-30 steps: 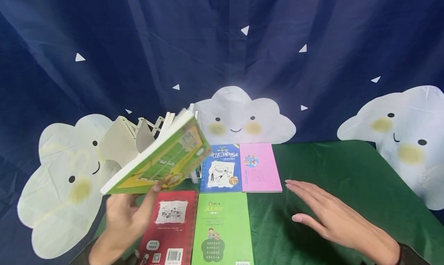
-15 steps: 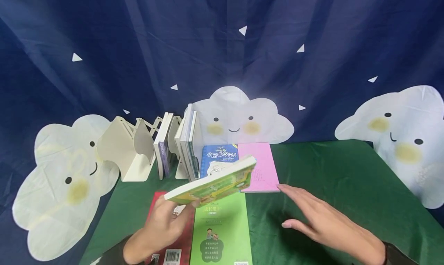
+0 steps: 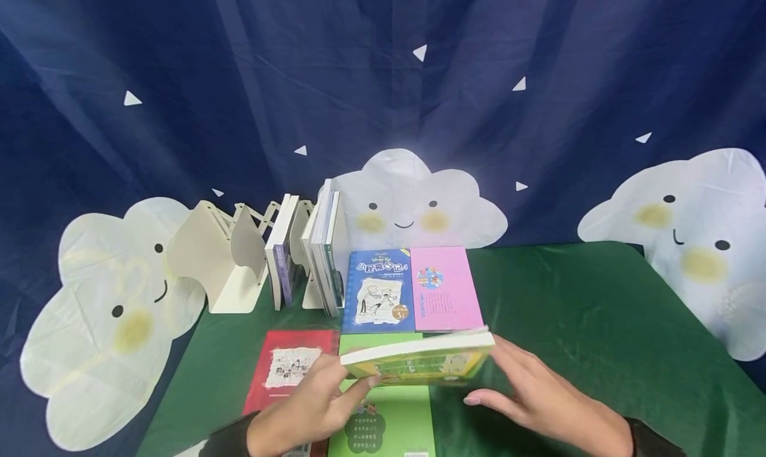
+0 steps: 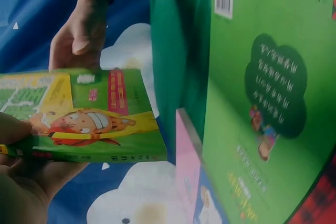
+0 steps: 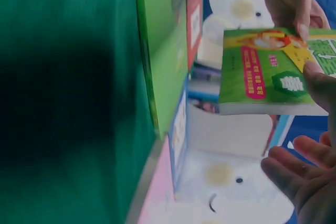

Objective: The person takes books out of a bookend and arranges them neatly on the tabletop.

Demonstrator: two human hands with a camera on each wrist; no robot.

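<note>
My left hand [image 3: 317, 404] grips one end of a thick green and yellow book [image 3: 419, 367], thumb on its cover and fingers beneath. The book is raised and tilted above a light green book [image 3: 397, 420] on the table. A cartoon face shows on its cover in the left wrist view. My right hand [image 3: 538, 390] is at the book's other end, thumb and fingers spread apart; whether it touches the book I cannot tell. Left of the light green book lies a red book [image 3: 281, 357], partly covered by my left hand. Behind them lie a blue book [image 3: 383, 287] and a pink book [image 3: 449, 294].
A cream extendable bookend rack [image 3: 233, 294] stands at the back left. Several books [image 3: 326, 257] stand upright in it. Dark green cloth [image 3: 568, 297] covers the table, and a dark blue curtain [image 3: 383, 78] with white clouds hangs behind.
My left hand has brought the book rightward and down from in front of the rack. My right hand has shifted slightly left and down, close to the book's far end.
</note>
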